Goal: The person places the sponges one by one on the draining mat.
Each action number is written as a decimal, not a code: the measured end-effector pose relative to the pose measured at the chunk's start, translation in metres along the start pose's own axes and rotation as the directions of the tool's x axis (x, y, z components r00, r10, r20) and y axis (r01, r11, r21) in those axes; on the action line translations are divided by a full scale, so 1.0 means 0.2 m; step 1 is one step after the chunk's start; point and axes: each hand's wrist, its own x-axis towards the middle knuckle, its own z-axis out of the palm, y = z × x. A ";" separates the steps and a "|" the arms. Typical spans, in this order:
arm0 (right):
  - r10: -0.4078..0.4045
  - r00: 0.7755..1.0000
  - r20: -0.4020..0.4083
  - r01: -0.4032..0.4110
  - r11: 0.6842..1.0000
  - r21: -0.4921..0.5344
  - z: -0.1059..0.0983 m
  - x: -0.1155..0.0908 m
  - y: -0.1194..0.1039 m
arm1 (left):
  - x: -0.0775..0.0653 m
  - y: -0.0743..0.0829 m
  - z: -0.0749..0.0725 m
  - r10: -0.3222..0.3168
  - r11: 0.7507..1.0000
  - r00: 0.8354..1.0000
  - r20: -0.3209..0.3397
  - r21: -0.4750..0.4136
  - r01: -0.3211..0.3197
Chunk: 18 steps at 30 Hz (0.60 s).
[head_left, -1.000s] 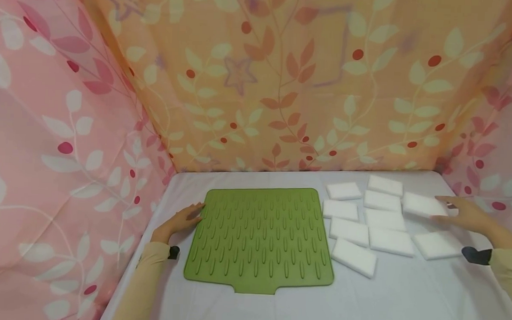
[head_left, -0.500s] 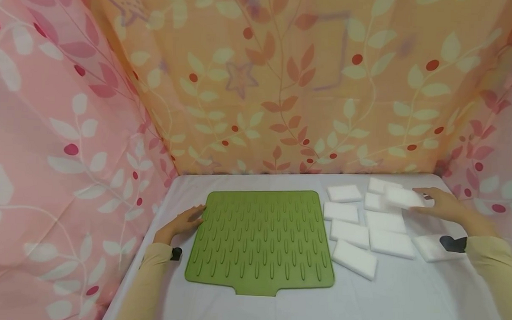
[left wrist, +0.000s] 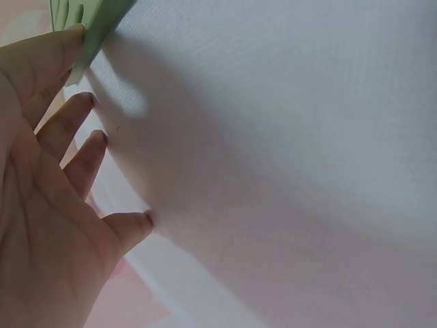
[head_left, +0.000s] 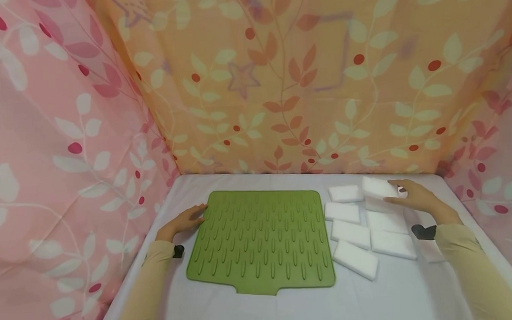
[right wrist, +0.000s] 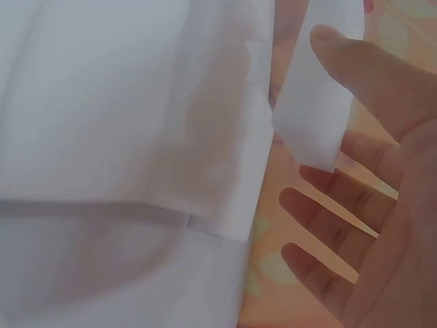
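In the head view, my right hand [head_left: 421, 198] pinches a white sponge-like block [head_left: 374, 186] by its right end. The block is held over other white blocks at the back right; part of the pile below is hidden. From the right wrist, the thumb [right wrist: 331, 37] lies on one face of the held block [right wrist: 317, 102], with fingers behind it. My left hand [head_left: 185, 221] rests at the left edge of a green ridged mat [head_left: 257, 285]. Its fingers are spread and only loosely bent, one digit touching the mat corner [left wrist: 102, 34] in the left wrist view.
Several white blocks [head_left: 351, 233] lie flat in loose rows to the right of the mat. One block [head_left: 433, 251] is partly covered by the right forearm. White cloth [head_left: 318, 313] covers the table, with patterned curtains [head_left: 241, 107] at the back and sides.
My right hand has carried the white block leftward from the right side of the group to above the back blocks. The left hand stays at the mat's edge.
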 end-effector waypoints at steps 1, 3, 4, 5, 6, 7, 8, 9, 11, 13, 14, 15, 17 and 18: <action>0.000 1.000 0.001 0.000 1.000 -0.002 0.01 0.01 -0.01 | 0.00 0.00 0.00 0.004 1.000 1.000 -0.003 0.000 -0.004; -0.005 1.000 0.003 0.005 1.000 -0.005 0.02 0.04 -0.04 | 0.00 0.00 0.00 0.005 1.000 1.000 -0.006 -0.003 -0.005; -0.007 1.000 0.004 0.007 1.000 -0.005 0.03 0.05 -0.05 | 0.00 0.00 0.00 0.006 1.000 1.000 -0.005 -0.005 -0.006; -0.011 1.000 0.004 0.011 1.000 -0.007 0.03 0.06 -0.06 | 0.00 0.00 0.00 0.004 1.000 1.000 -0.003 -0.012 -0.004; -0.012 1.000 0.006 0.013 1.000 -0.013 0.04 0.07 -0.07 | 0.00 0.01 0.00 0.002 1.000 1.000 0.000 -0.016 -0.002; -0.013 1.000 0.008 0.013 1.000 -0.015 0.05 0.07 -0.09 | 0.00 0.01 0.00 -0.002 1.000 1.000 0.004 -0.016 0.002; -0.016 1.000 0.011 0.016 1.000 -0.016 0.06 0.08 -0.10 | 0.00 0.01 0.00 -0.002 1.000 1.000 0.006 -0.011 0.002; -0.021 1.000 0.014 0.021 1.000 -0.015 0.07 0.09 -0.11 | 0.00 0.01 0.00 -0.009 1.000 1.000 0.008 -0.010 0.009; -0.030 0.999 0.017 0.030 0.999 -0.018 0.09 0.11 -0.14 | 0.00 0.02 0.00 -0.030 1.000 0.999 0.015 -0.008 0.030; -0.039 0.999 0.020 0.039 0.999 -0.020 0.11 0.13 -0.17 | 0.00 0.02 -0.01 -0.055 0.998 0.998 0.023 -0.009 0.055; -0.046 0.999 0.022 0.046 0.999 -0.020 0.12 0.14 -0.19 | 0.01 0.02 -0.01 -0.070 0.997 0.997 0.026 -0.018 0.071; -0.049 0.999 0.023 0.050 0.999 -0.019 0.12 0.14 -0.20 | 0.01 0.03 -0.01 -0.086 0.996 0.996 0.029 -0.032 0.087; -0.054 0.998 0.026 0.055 0.998 -0.019 0.14 0.16 -0.23 | 0.01 0.03 -0.02 -0.101 0.994 0.994 0.031 -0.040 0.102; -0.057 0.998 0.028 0.057 0.998 -0.018 0.15 0.17 -0.24 | 0.01 0.03 -0.02 -0.106 0.993 0.994 0.031 -0.046 0.108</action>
